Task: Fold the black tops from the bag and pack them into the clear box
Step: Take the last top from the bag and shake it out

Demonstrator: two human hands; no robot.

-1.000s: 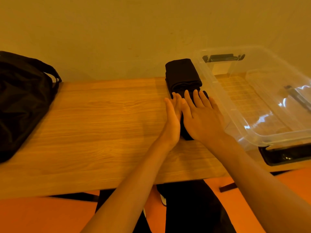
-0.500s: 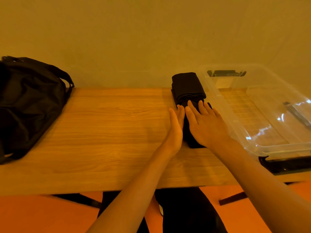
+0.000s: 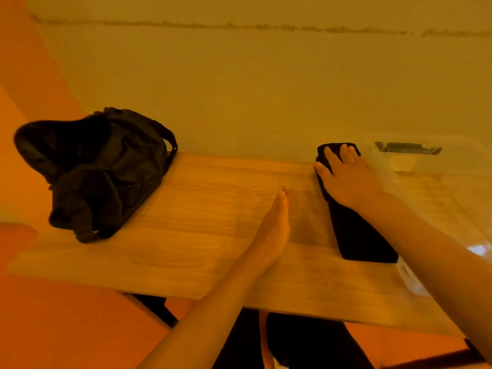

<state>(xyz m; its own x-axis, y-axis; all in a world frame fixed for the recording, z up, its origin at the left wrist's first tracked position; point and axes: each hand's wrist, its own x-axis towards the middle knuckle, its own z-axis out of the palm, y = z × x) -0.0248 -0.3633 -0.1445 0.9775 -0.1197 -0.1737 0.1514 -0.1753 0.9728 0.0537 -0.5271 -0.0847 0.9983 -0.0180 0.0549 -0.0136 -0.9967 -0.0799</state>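
A folded black top (image 3: 359, 235) lies as a long narrow strip on the wooden table (image 3: 186, 235), beside the clear box (image 3: 431, 166) at the right. My right hand (image 3: 346, 177) rests flat on the far end of the black cloth, fingers spread over it. It is unclear whether a second folded piece lies under those fingers. My left hand (image 3: 277, 225) stands on its edge on the bare wood, left of the strip and apart from it, fingers straight and together. The black bag (image 3: 98, 171) slumps at the table's left end.
A pale wall runs right behind the table. The clear box has a dark clip handle (image 3: 407, 148) on its far side and its near wall touches the black strip. My dark-clothed legs (image 3: 292, 342) show under the table's front edge, above an orange floor.
The head camera swung left and up. My right hand slid forward along the black cloth to its far end. My left hand came off the cloth and shifted left onto the bare table.
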